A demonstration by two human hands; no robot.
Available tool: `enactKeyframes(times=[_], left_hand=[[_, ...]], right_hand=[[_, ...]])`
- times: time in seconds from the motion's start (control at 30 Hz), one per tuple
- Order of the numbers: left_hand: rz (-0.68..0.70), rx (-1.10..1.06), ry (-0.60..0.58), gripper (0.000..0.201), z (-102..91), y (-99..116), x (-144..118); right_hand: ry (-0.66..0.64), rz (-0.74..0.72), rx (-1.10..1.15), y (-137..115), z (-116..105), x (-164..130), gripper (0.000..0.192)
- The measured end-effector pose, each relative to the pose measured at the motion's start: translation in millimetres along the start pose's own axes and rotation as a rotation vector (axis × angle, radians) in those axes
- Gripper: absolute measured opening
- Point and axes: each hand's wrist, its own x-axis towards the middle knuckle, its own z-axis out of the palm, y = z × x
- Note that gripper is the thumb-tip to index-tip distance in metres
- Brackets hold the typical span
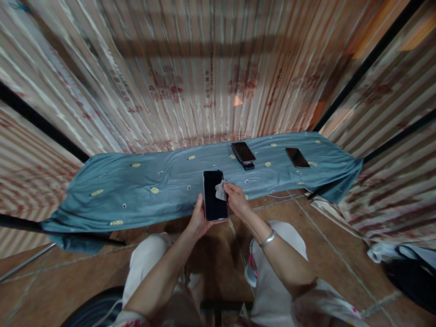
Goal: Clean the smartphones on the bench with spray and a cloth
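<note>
My left hand (200, 219) grips a dark-screened smartphone (211, 200) from below and along its left side, thumb at the edge. Between the fingers of my right hand (236, 198) is a small whitish cloth or tissue (220, 190), which lies against the right part of the screen. The phone is held upright in front of me, near the front edge of the cloth-covered table (173, 177). Farther back on the table, a small stack of phones (243, 152) rests right of centre. Another dark phone (297, 157) lies alone toward the right end.
Striped, patterned curtains (211, 91) hang behind the table and at both sides, with black poles (44, 122) in front. Below is a tiled floor (327, 236). At lower right sits a dark bag-like item (412, 281); at lower left, a dark round object (97, 309).
</note>
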Motion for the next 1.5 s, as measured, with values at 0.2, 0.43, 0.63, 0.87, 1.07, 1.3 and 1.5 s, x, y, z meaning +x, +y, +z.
enactKeyframes(times=[0.2,0.43,0.63,0.87,1.07,1.3,1.5], left_hand=[[-0.036,0.043,-0.052,0.069,5.9,-5,-5],[-0.062,0.163,-0.080,0.071,4.9,-17,-4],[-0.064,0.231,-0.055,0.072,9.9,-22,-8],[-0.007,0.296,-0.032,0.067,10.4,-26,-9],[-0.001,0.343,0.031,0.067,6.5,-32,-5],[-0.022,0.368,0.089,0.062,10.2,-39,-3],[-0.007,0.312,0.171,0.048,16.4,-31,1]], right_hand=[[-0.019,0.045,-0.064,0,-5,-2,0.039],[0.056,-0.070,0.065,-16,-10,5,0.030],[0.067,-0.166,-0.128,-28,-20,7,0.035],[-0.034,-0.442,-0.789,-49,-25,-8,0.031],[-0.152,-0.597,-0.845,-51,-17,-14,0.034],[-0.260,-0.747,-0.931,-49,0,-23,0.033],[-0.306,-0.523,-0.551,-51,11,-37,0.026]])
